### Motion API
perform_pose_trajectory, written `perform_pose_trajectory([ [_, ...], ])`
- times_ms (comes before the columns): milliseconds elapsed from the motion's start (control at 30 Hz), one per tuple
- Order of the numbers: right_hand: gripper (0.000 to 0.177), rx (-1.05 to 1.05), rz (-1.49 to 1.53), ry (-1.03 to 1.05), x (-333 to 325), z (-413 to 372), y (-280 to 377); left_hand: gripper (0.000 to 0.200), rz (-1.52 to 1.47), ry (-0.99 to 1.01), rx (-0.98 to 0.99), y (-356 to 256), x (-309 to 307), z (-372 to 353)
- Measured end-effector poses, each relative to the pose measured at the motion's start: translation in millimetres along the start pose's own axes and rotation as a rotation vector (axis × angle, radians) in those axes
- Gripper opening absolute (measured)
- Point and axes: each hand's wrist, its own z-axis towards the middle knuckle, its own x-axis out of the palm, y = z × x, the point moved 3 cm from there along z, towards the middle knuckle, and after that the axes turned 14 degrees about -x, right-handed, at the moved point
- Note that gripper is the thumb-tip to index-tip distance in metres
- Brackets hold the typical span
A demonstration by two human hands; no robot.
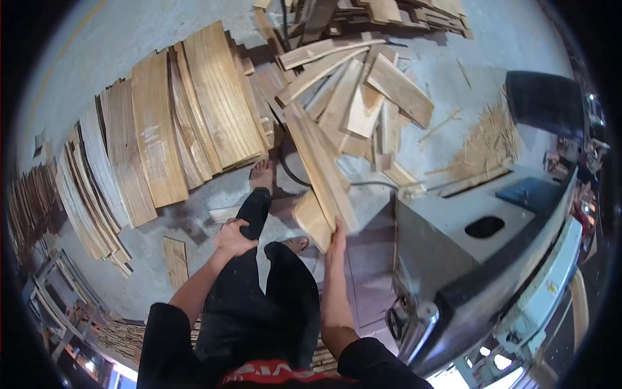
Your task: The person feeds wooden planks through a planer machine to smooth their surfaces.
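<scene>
My right hand is closed around the near end of a long wooden board, which slants up and away to the left. A shorter pale wood piece lies against the board's left side, just beside that hand. My left hand rests on my leg near the knee, its thumb apart from the other fingers, with no wood in it. Beyond the board is a loose pile of cut planks, fanned in several directions on the floor.
Wide boards stand in a long row at the left. At the right is a grey machine with a handwheel. Wood splinters lie behind it. A black cable crosses the floor near my feet. More planks lie at the top.
</scene>
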Motion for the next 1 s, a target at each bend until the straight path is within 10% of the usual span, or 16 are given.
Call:
perform_pose_trajectory([
  [133, 0.062, -0.182, -0.053, -0.308, 16, -81, -6, 0.07, 0.062, -0.001, 0.004, 1, 18, -18],
  [333, 0.048, -0.301, -0.544, -0.23, -2, -167, 58, 0.054, -0.461, -0.123, 0.277, 14, 38, -7],
  [367, 0.037, -0.761, -0.853, -0.36, -23, -162, 53, 0.054, -0.614, -0.09, 0.31, 5, 33, -9],
  [500, 0.037, -0.667, -1.159, -0.076, 12, -291, 161, 0.096, -0.771, 0.25, 0.037, -30, 34, -41],
  [667, 0.028, -1.273, -1.315, 0.358, 13, -391, 198, 0.131, -1.159, 0.881, -0.434, -92, 26, -149],
  [767, 0.039, -1.53, -1.447, 0.589, 3, -445, 213, 0.096, -1.212, 0.971, 0.558, -82, 35, -185],
  [900, 0.051, -1.755, -1.609, 0.647, -24, -499, 228, 0.072, -1.312, 1.746, 0.855, -47, 19, -285],
  [1000, 0.047, -1.874, -1.625, 0.599, -43, -508, 231, 0.073, -1.266, 1.885, 0.917, -48, 9, -322],
])
